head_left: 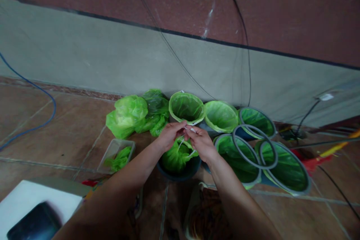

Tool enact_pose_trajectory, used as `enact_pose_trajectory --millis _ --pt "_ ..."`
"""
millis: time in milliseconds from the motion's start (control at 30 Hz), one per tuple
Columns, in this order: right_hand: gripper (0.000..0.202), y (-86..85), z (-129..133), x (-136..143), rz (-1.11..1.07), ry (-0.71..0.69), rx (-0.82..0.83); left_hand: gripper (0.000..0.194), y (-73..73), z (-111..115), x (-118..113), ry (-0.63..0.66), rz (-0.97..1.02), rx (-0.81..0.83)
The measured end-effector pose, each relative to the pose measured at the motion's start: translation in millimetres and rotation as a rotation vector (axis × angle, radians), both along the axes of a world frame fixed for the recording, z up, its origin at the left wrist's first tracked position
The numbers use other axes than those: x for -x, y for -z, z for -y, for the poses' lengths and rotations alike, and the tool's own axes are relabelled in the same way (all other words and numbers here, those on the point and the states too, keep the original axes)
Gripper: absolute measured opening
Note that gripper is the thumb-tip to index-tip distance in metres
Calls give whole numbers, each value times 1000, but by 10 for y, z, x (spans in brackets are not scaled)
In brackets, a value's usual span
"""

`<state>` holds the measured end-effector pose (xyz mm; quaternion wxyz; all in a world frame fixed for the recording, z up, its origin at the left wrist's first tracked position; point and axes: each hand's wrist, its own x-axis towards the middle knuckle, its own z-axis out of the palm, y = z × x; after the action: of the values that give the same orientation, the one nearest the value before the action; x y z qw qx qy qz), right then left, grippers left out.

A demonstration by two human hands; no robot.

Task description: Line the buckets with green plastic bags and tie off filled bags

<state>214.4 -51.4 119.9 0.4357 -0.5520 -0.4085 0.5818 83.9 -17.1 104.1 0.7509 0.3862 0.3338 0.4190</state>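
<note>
My left hand (173, 135) and my right hand (200, 141) meet above a dark bin (180, 175) in the middle of the view. Fingers of both are pinched on a white drawstring (182, 141) of the green bag (176, 157), which is gathered inside that bin. Just beyond my hands stands a bin lined with green plastic (187, 107), and to its right is another lined bin (222, 116).
Three more lined bins (257, 120) stand at the right, with loose grey rings (239, 148) over them. Full green bags (128, 114) rest by the wall. A clear tub (108, 153) holds green plastic. A blue cable (53, 108) lies left; a white surface (22, 195) is nearer.
</note>
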Motion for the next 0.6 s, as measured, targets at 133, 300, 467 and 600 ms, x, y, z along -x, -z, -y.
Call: enact_pose_trajectory --millis 133,300,467,600 --pt "32 34 -22 -61 234 -89 -47 34 11 -29 57 -13 -225 -170" --pt "31 65 -54 -120 441 -162 -46 31 87 -133 160 -149 -554 -326" --pt "33 39 -53 -130 349 -149 -33 15 232 -201 173 -71 -719 -380" --pt "36 -6 -55 -132 118 -83 -13 17 333 -82 69 360 -702 -551"
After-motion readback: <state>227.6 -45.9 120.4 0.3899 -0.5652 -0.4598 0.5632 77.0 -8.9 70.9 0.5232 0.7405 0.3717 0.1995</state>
